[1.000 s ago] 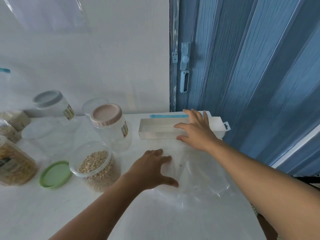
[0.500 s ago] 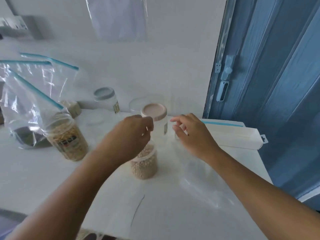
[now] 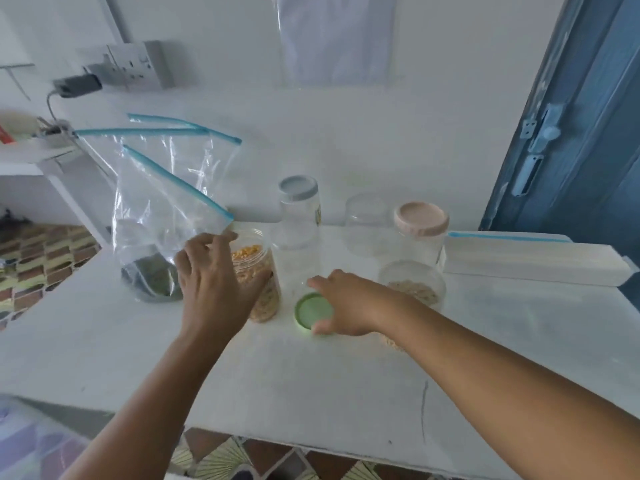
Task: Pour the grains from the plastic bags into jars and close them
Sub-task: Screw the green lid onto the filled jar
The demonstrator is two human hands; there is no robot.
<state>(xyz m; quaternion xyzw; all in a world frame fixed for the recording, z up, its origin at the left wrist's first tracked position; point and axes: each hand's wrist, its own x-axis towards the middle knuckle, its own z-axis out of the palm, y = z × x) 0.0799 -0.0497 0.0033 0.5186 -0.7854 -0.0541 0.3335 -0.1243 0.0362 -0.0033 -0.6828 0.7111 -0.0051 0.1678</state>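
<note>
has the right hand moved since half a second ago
Yes. The right hand was raised near the pink-lidded jar; now it has come down toward the person and rests on the green lid lying on the table.

lid point(image 3: 312, 310) right of corn jar point(image 3: 258, 282)

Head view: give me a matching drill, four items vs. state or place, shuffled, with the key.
Items
1. green lid
2. corn jar
3. pink-lidded jar
4. zip bag

States
A. standing at the far left, dark grains at its bottom
B. lying flat on the table under the right hand
C. open-topped, with the left hand at its side
D. closed, behind the uncapped jar of pale grains

Pairs: 1-B, 2-C, 3-D, 4-A
</note>
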